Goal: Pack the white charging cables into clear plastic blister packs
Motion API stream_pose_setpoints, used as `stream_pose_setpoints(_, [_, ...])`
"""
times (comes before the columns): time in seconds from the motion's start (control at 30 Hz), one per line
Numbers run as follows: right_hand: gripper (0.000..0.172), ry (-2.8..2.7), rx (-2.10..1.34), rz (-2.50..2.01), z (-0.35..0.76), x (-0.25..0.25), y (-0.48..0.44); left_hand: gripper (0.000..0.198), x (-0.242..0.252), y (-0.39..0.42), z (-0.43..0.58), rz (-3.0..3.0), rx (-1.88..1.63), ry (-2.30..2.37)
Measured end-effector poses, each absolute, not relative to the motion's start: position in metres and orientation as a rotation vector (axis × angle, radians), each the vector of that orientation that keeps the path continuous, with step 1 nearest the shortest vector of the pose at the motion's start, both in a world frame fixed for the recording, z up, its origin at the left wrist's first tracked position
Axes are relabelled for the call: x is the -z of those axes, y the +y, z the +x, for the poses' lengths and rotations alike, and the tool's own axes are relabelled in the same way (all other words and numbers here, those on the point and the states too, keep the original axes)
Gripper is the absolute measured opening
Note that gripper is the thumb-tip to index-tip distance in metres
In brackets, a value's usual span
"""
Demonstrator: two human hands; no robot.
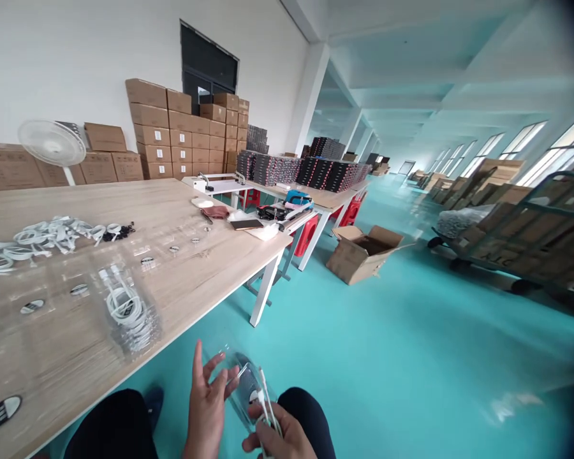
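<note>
My right hand is closed around a coiled white cable, its plug ends pointing up out of the fingers. Just beside it is a clear plastic bag, held up over my lap. The fingertips of my left hand grip the bag's edge while the index finger sticks up. Whether the cable is inside the bag or in front of it I cannot tell. On the table to the left lies a stack of bagged white cables.
Loose white cables are heaped on the wooden table, with several flat clear bags bearing oval labels around them. A dark pad lies near the table's corner. An open carton and a loaded cart stand on the floor.
</note>
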State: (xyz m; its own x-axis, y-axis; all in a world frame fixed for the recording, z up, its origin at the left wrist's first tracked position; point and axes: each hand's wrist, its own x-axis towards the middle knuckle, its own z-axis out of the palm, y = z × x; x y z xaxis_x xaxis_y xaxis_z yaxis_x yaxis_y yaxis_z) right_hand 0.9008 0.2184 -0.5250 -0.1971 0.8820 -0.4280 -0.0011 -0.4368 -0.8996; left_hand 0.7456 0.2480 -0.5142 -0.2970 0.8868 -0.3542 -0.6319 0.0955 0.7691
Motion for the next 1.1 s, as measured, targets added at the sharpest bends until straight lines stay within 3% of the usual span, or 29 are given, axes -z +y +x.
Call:
stream_pose_setpoints(0.13, [0.046,-0.825,-1.894,-1.355,0.887,0.512,0.214,0.057,0.534,0.220,0.728,0.544,-1.382,1.180])
stream_pose_setpoints(0.27, [0.024,-1.011,-1.978,-1.399,0.869,0.502,0.209,0.047,0.539,0.205,0.723,0.636,-1.352,1.201])
stream_pose_setpoints(0.37, [0.023,-1.097,-1.976,-1.344,0.861,0.498,0.207,0.046,0.531,0.204,0.721,0.643,-1.360,1.260])
stream_pose_setpoints(0.53, [0.049,-0.938,-1.931,-1.257,0.860,0.500,0.206,0.054,0.522,0.209,0.718,0.475,-1.335,1.299])
stream_pose_setpoints(0.63, [0.055,-0.925,-1.844,-1.263,0.866,0.502,0.206,0.060,0.529,0.209,0.722,0.486,-1.298,1.276])
stream_pose_setpoints(0.77, [0.052,-1.148,-1.664,-1.398,0.874,0.494,0.206,0.064,0.532,0.202,0.732,0.680,-1.301,1.293])
stream_pose_setpoints(0.97, [0.042,-1.290,-1.574,-1.560,0.870,0.483,0.209,0.098,0.525,0.196,0.738,0.582,-1.359,1.246])
stream_pose_setpoints(1.03, [0.037,-1.273,-1.590,-1.552,0.866,0.484,0.210,0.091,0.526,0.198,0.738,0.424,-1.365,1.157])
stream_pose_setpoints(1.1, [0.032,-1.250,-1.592,-1.539,0.861,0.486,0.211,0.066,0.529,0.201,0.736,0.296,-1.356,1.058])
